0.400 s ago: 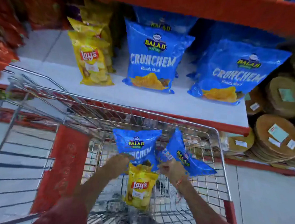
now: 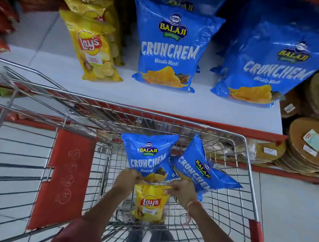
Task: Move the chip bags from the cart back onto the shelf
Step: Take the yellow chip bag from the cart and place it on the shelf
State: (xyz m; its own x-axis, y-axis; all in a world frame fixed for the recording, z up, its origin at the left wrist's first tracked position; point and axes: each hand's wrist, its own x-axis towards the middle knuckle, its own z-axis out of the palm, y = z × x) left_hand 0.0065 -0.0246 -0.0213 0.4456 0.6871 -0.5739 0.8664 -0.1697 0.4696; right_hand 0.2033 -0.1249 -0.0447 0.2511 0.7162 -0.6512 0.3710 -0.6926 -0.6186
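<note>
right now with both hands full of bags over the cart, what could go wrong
1. The left hand pinches only the bottom edge of a blue bag, the right hand the other blue bag and, it seems, the yellow bag too; one may slip back into the cart.
2. The shelf front is bare, but swinging bags could topple the standing ones.

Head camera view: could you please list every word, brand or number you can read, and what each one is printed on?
"BALAJI WAFERS CRUNCHEM Masala Masti": centre shelf bag.
Same text: right shelf bag.
"Lay's", "20": yellow shelf bag; small print blurred.
"BALAJI WAFERS CRUNCHEM": left cart bag; "Masala" cut off below.
"BALAJI", "CRUNCHEM": tilted cart bag.
"Lay's", "20": yellow cart bag.
Unreadable: disc-pack stickers, red cart panel.
</note>
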